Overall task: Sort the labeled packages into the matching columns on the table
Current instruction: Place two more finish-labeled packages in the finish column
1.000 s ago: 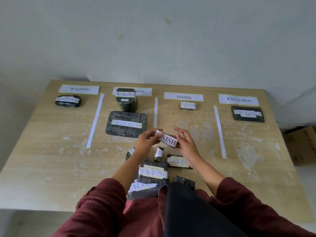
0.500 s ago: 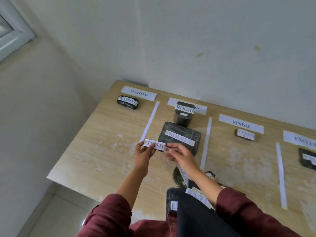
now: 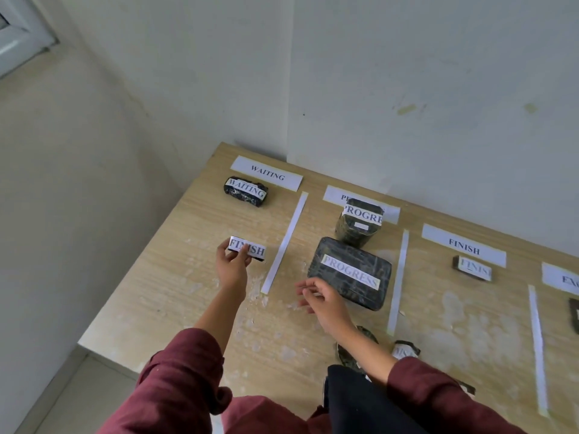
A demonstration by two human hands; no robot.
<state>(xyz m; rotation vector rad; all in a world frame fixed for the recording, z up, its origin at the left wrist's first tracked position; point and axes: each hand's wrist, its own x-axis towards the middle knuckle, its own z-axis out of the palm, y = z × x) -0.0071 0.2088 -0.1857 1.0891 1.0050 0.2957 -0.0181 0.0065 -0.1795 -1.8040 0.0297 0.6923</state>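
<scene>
Left hand (image 3: 231,268) is pinching the small FINISH package (image 3: 247,248) between thumb and fingertips, label facing up, long axis running roughly left–right across the table (image 3: 175,296). It is hovering over the WAITING column, left of the first white divider strip (image 3: 285,242) and nearer the person than the WAITING package (image 3: 246,191); contact with the tabletop cannot be told. Right hand (image 3: 322,300) is holding nothing, fingers loosely spread, hanging beside the near corner of the flat PROGRESS package (image 3: 350,272).

Key relation: the FINISH header (image 3: 463,245) and the FINISH package already placed (image 3: 473,268) are lying well to the right, two dividers away. Judgement: the held package is sitting over the wrong column; the right hand is nearer the target, so a hand-over or long rightward reach seems called for.

Hidden or unclear: the EXCLUDED header (image 3: 562,278) is being cut by the frame edge; the unsorted packages (image 3: 405,350) near the body are partly covered by the right sleeve, labels unreadable.
</scene>
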